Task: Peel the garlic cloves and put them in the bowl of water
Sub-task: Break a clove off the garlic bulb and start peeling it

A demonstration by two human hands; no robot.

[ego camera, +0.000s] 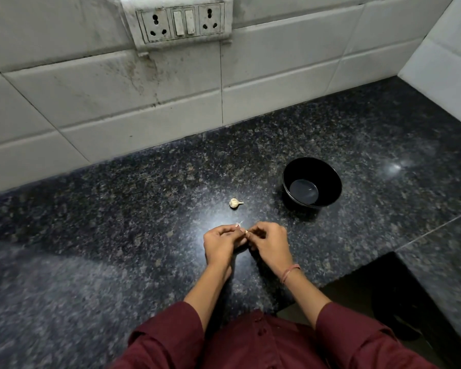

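Garlic clove (240,228) pinched at the fingertips of both hands, low over the counter (117,235); a wisp of skin sticks up. Left hand (221,245) and right hand (269,245) curled, meeting at the clove. Garlic bulb (234,203) lies just beyond. Black bowl (312,169), water inside, stands to the bulb's right, apart.

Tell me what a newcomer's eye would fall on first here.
First, the two hands meeting mid-frame over the dark granite counter: the left hand and the right hand both pinch a small garlic clove, with wisps of skin sticking up. Just beyond them lies a garlic bulb, and to its right stands a black bowl holding a little water.
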